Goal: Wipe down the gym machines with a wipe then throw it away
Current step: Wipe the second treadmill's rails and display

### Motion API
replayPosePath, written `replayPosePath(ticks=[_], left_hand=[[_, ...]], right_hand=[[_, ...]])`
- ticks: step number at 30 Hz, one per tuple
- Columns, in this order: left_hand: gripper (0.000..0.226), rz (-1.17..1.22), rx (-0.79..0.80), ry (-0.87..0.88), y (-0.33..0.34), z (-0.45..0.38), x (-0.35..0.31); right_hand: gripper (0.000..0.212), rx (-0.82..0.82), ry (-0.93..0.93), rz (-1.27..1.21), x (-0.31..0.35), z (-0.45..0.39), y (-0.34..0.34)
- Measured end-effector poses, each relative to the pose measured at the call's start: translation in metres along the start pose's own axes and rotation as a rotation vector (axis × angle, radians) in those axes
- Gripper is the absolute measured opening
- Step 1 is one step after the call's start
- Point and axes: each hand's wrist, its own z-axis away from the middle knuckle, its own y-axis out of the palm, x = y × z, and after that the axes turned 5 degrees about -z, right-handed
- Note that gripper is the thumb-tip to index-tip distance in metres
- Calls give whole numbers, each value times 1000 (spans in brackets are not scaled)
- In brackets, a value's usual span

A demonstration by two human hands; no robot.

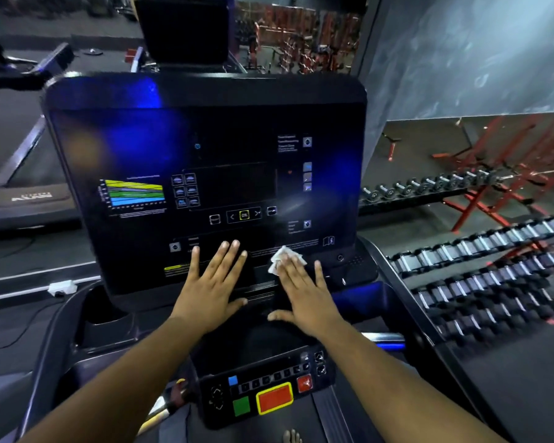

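The treadmill console is a dark, glossy panel with one coloured chart, standing in a dim gym with two dumbbell racks at right, their weights too blurred to count. Both hands lie flat, fingers straight: the left hand bare, the right hand pressing one white wipe against the console's lower edge.

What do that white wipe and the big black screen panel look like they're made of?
The wipe, pressed under the right hand's straight fingers, looks like thin, soft paper or nonwoven cloth: it is crumpled and creased. The console panel looks like glossy plastic or glass, since it mirrors blue light.
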Motion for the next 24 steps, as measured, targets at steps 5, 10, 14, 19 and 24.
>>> replayPosePath(ticks=[5, 10, 14, 19, 24], left_hand=[[92, -24, 17, -34, 2, -11, -7], [90, -22, -15, -54, 6, -10, -9], [91, -31, -20, -72, 7, -6, -3], [92, -48, -27, -112, 5, -3, 9], [91, -67, -74, -148, 0, -4, 21]], right_hand=[[118, -106, 399, -208, -59, 3, -1], [128, -54, 130, -135, -36, -2, 10], [122, -101, -53, 11, -46, -15, 10], [118, -304, 153, -14, -78, -58, -51], [130, -237, -54, -1, -30, -72, -56]])
